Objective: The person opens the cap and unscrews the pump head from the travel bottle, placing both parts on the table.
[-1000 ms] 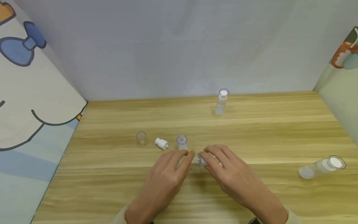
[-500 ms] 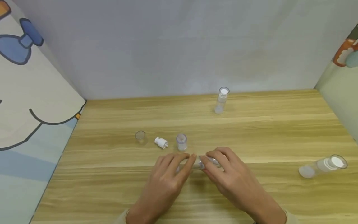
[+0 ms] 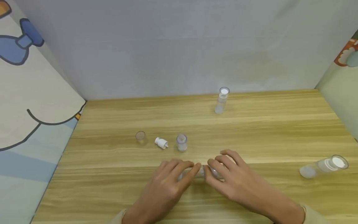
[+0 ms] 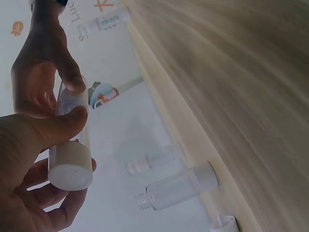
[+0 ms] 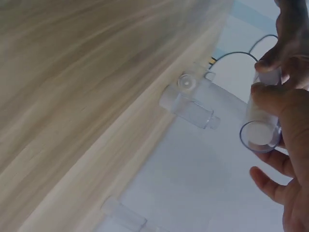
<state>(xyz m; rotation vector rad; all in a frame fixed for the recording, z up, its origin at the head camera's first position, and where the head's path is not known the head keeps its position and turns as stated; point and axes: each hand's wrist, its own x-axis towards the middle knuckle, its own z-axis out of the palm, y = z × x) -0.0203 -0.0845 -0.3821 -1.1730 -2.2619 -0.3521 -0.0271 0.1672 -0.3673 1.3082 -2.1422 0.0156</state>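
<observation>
Head view, left edge: cream-and-blue cartoon-print panel (image 3: pixel 56 84) beside the wood-grain bench (image 3: pixel 106 193).
Cap (image 3: pixel 140 136): small clear cylinder, rim up, on the bench.
Pump (image 3: pixel 161 143): small white plastic piece, lying on its side, thin end pointing right; between cap and bare bottle, touching neither.
Bare bottle (image 3: pixel 181 143): clear cylinder, white base, upright, threaded neck exposed.
Left grip (image 3: pixel 169 185): bare left hand, thumb and fingers clamped round the white-based end of the clear cylindrical held bottle (image 4: pixel 70 166).
Held bottle: lies sideways, raised off the bench, between both hands, nearer the person than the bare bottle; clear cap over white top at its right end.
Rear bottle (image 3: pixel 222 102): clear, white top, upright near the bench's far edge.
Right grip (image 3: pixel 235 177): bare right hand, clamped on the held bottle's capped end, one finger sticking out.
Right bottle (image 3: pixel 321 167): clear, white top under clear cap, upright, well apart.
</observation>
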